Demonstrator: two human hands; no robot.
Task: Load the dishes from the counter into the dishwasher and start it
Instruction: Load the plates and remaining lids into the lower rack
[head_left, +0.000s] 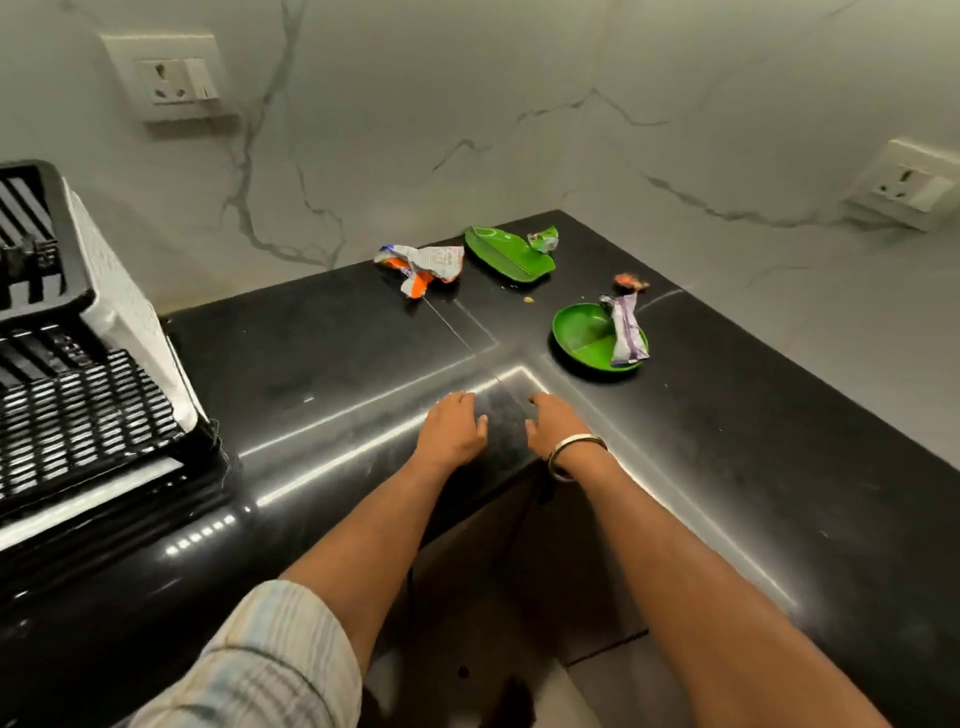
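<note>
Now both hands rest on a black counter (322, 332).
Left hand (453, 427) and right hand (556, 423) lie flat, fingers relaxed, holding nothing; two green plates (506, 253) (584, 338) with wrappers (627, 327) sit at one o'clock.

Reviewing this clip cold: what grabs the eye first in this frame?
Two bright green plates stand out on the black counter near the marble wall corner, the nearer one with a purple wrapper lying in it. Closer in, the left hand and right hand rest on the counter's inner corner, holding nothing.
</note>
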